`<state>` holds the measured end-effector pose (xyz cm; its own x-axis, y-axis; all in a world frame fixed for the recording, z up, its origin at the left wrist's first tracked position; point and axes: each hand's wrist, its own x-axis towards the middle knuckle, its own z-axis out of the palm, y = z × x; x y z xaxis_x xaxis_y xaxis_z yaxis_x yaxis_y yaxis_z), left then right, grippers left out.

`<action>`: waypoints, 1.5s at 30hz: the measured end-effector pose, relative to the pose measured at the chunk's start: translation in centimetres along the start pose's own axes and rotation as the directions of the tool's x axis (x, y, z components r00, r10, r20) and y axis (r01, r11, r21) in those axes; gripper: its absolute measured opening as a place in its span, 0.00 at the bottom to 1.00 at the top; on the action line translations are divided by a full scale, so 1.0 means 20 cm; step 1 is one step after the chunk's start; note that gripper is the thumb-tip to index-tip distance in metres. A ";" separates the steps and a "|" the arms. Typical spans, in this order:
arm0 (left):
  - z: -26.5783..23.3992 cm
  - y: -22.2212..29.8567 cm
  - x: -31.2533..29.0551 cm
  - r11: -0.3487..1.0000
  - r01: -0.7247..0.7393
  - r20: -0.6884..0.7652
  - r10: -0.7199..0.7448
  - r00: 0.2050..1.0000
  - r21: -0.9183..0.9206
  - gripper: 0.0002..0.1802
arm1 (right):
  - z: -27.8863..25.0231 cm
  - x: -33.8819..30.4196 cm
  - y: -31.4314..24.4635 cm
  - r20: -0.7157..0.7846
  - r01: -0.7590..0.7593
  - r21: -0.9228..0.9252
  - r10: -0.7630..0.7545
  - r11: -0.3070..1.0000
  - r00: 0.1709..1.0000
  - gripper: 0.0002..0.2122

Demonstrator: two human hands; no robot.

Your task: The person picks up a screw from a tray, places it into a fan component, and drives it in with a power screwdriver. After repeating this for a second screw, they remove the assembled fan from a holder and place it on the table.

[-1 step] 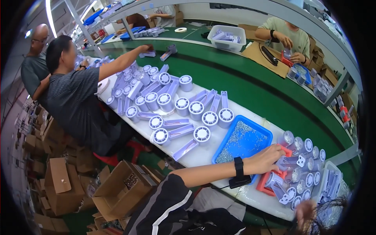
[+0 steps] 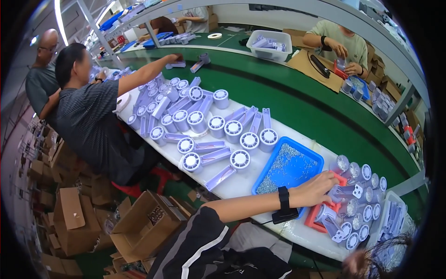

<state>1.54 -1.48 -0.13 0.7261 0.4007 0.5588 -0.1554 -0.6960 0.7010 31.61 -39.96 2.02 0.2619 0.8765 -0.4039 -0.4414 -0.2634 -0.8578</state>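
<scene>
My left hand [image 2: 314,189], with a black band on its wrist, curls its fingers and thumb around a lavender fan housing [image 2: 344,191] seated in a red holder [image 2: 338,177]. A second housing [image 2: 326,216], handle tilted outward, sits in the lower part of the same holder. At the lower right edge, a blurred patch of skin beside dark hair strands seems to be my right hand [image 2: 355,263]; its fingers cannot be made out. Beside my left forearm lies a blue tray [image 2: 297,168] of small metal screws.
Round lavender fan parts [image 2: 367,195] stand in rows right of the holder, by a clear bin [image 2: 395,200]. More fan housings [image 2: 233,128] cover the white tabletop leftward. A green conveyor belt [image 2: 297,109] runs behind. Co-workers sit left and across; open cartons [image 2: 144,228] stand lower left.
The blurred skin patch at the lower right has shifted slightly left and down. My left hand stays on the fan housing.
</scene>
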 end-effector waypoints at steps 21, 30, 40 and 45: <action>-0.40 0.27 -0.39 0.772 0.206 0.202 -0.396 0.896 0.601 0.23 | 0.28 0.03 0.78 -0.526 0.562 0.740 -0.204 0.369 0.826 0.17; -0.40 0.24 -0.35 0.780 0.254 0.207 -0.437 0.876 0.571 0.08 | 0.45 -0.12 0.81 -0.826 0.725 0.053 -0.379 0.686 0.419 0.19; -0.41 0.23 -0.36 0.818 0.244 0.081 -0.332 0.940 0.521 0.06 | 0.39 -0.30 0.68 -0.603 0.287 -0.793 -0.757 0.537 -0.250 0.20; -0.40 0.23 -0.35 0.851 0.256 0.072 -0.322 0.944 0.458 0.06 | 0.65 -0.24 0.15 -0.152 0.231 -0.970 -0.918 0.068 -0.366 0.22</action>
<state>-9.52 -2.73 2.70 0.7838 0.5595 0.2695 0.3602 -0.7630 0.5367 17.93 -39.73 5.42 0.4400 -0.1399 0.8871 0.8633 -0.2062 -0.4607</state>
